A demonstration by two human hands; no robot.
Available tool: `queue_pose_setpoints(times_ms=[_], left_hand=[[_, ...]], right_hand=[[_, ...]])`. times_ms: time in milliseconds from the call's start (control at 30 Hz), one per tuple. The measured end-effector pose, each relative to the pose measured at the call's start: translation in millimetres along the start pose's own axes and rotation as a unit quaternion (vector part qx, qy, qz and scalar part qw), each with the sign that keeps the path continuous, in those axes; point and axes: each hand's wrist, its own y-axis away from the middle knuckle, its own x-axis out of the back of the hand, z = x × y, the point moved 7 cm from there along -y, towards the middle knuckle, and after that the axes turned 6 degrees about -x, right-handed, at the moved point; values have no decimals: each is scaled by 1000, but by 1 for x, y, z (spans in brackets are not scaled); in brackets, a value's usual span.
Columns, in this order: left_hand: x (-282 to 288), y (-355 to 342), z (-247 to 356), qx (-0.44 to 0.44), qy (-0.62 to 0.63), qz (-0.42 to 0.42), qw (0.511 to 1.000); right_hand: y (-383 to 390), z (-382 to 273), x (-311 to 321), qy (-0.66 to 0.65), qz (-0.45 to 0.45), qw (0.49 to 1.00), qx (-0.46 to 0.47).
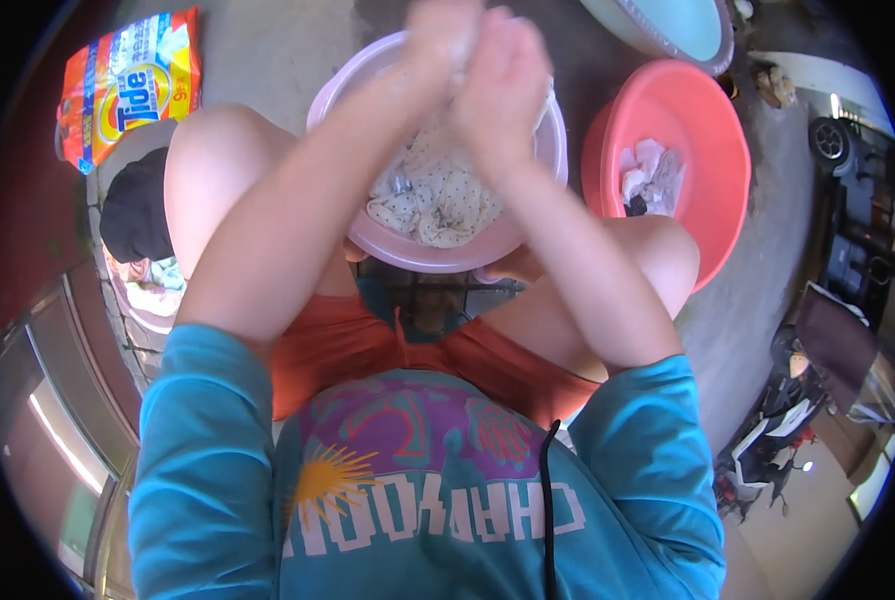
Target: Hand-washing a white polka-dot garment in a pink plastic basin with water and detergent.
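Note:
Both of my hands are raised, slightly blurred, over a pale pink basin (357, 220). My left hand (445, 35) is closed on white cloth and partly cut off by the upper edge. Just right of it and a little lower, my right hand (502, 70) is curled in a fist on the same cloth. White fabric with small dark dots (432, 200) lies heaped in the basin below, partly hidden behind my forearms.
A coral tub (712, 180) holding small fabrics sits right, below a pale blue basin (657, 20). An orange detergent bag (87, 100), dark cloth (137, 210) and colored laundry (152, 290) lie left. Parked scooters (767, 440) stand at the far right.

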Motion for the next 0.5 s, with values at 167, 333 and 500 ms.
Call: queue_pose_setpoints(times_ms=[167, 333, 500], left_hand=[[-43, 21, -42, -154, -89, 73, 981], [-13, -2, -39, 31, -22, 54, 998], [-1, 16, -8, 67, -1, 44, 997]], right_hand=[[-8, 43, -37, -44, -172, 983, -50], [55, -39, -16, -21, -6, 972, 233], [56, -33, -14, -7, 2, 993, 114]])
